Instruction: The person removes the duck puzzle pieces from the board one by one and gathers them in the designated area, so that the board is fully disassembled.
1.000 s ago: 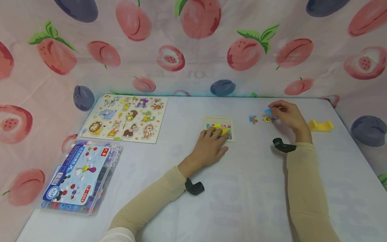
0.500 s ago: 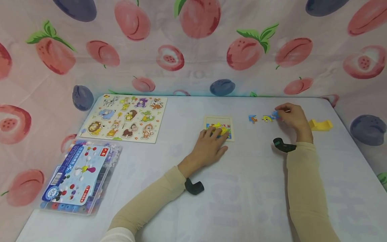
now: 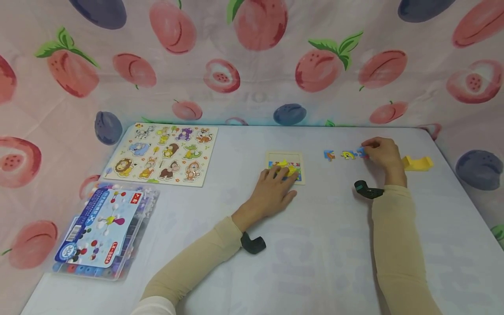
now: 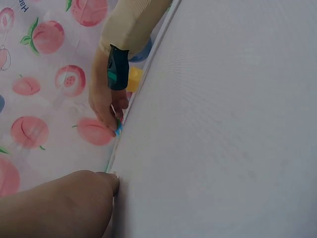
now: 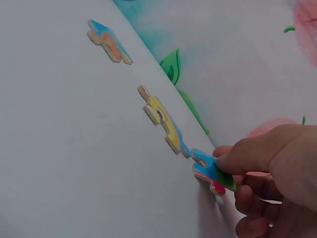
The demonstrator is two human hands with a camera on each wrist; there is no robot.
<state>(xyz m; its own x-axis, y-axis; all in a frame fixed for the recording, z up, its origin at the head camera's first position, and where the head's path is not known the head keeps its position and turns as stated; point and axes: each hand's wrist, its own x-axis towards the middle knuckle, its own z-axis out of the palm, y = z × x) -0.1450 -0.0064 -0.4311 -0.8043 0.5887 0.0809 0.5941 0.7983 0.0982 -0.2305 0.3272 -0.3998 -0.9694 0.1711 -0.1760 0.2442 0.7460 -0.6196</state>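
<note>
My left hand (image 3: 271, 190) rests with fingers spread on a small jigsaw puzzle in a pale wooden frame (image 3: 285, 155); yellow and multicoloured pieces show around the fingertips, and the rest is covered. Off to the right, my right hand (image 3: 383, 154) pinches a blue, green and pink jigsaw piece (image 5: 210, 168) between thumb and fingers. In the right wrist view its notched end is right at the tab of a yellow-and-blue piece (image 5: 168, 126) lying on the table. Further along the same row lies a blue-and-orange piece (image 5: 110, 42), apart from the others.
A yellow curved block (image 3: 418, 164) stands to the right of my right hand. At the back left lies a wooden animal board (image 3: 179, 168). A clear plastic box (image 3: 104, 227) with a printed blue sheet sits at the left edge. Patterned cloth hangs behind the table.
My right hand has shifted right and slightly down with the blue piece, uncovering the yellow-and-blue piece it had overlapped. My left hand has stayed on the framed puzzle.
</note>
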